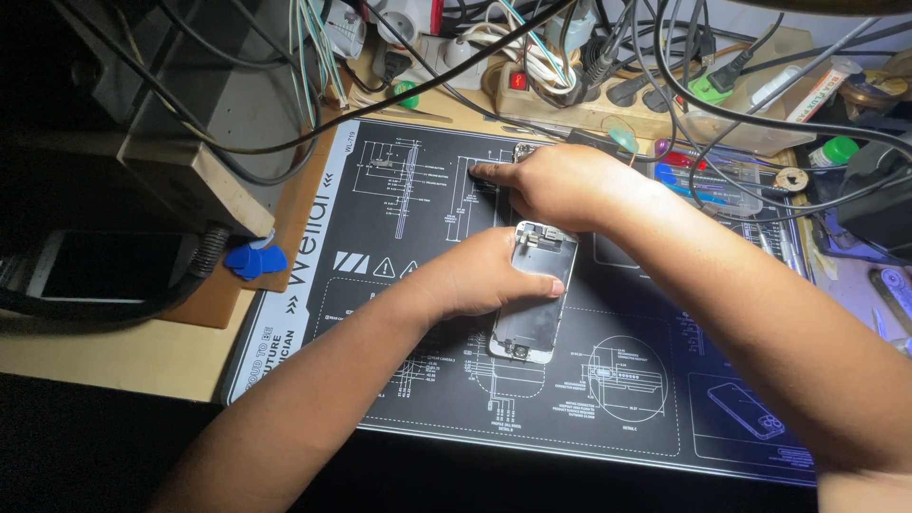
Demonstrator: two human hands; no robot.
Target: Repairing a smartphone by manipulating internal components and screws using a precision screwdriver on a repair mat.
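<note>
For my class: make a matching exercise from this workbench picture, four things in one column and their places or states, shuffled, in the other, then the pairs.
Things:
1. left hand
2. right hand
3. blue picks
4. dark phone

Places:
A. on the wooden board left of the mat
B. resting on the opened phone panel
C. lying at the far left, screen dark
D. forefinger pressing the black mat

Pairs: 1-B, 2-D, 3-A, 4-C

Black repair mat (pixel 627 418) with white diagrams covers bench; blue plastic picks (pixel 255 259) at left edge; dark phone (pixel 104 266) far left; power strip (pixel 608 100), tangled cables (pixel 532 47) at far side.
</note>
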